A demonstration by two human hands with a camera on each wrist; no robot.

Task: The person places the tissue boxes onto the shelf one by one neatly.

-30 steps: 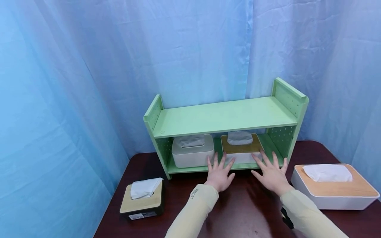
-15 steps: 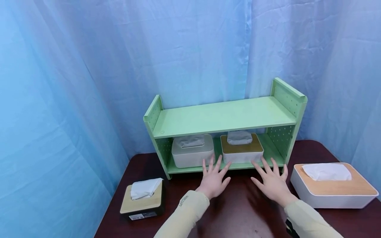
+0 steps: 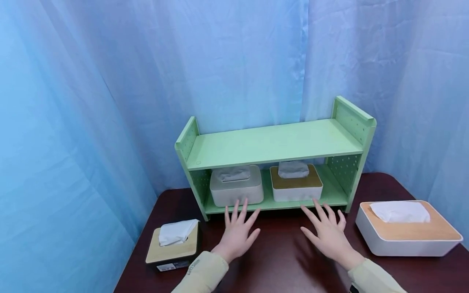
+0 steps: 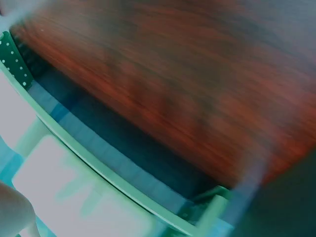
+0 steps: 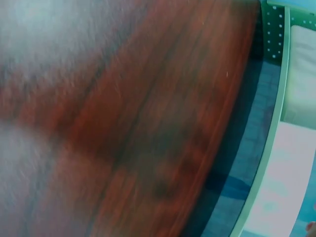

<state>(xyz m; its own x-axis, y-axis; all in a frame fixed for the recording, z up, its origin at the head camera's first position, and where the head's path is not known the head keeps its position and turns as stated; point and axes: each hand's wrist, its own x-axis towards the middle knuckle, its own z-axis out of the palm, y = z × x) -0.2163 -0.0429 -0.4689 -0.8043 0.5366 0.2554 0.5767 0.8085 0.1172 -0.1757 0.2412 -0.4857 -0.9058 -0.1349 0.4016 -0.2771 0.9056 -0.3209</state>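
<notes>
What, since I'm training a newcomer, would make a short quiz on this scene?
1. How many tissue boxes stand on the lower tier of the green, perforated-sided shelf?
2. True or false: the left hand and right hand hold nothing.
3. Fill in: in the head view, the white rectangular box with the orange wood-look lid stands to the shelf's ___.

Key: 1. Two: a pale grey box, a white brown-lidded box. 2. True. 3. Right.

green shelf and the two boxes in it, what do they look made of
Shelf: matte green, probably painted metal, given the perforated sides. Pale grey box: likely smooth plastic, with rounded corners. Brown-topped box: likely plastic, plain white walls; brown lid maybe wood, grain unclear.
</notes>
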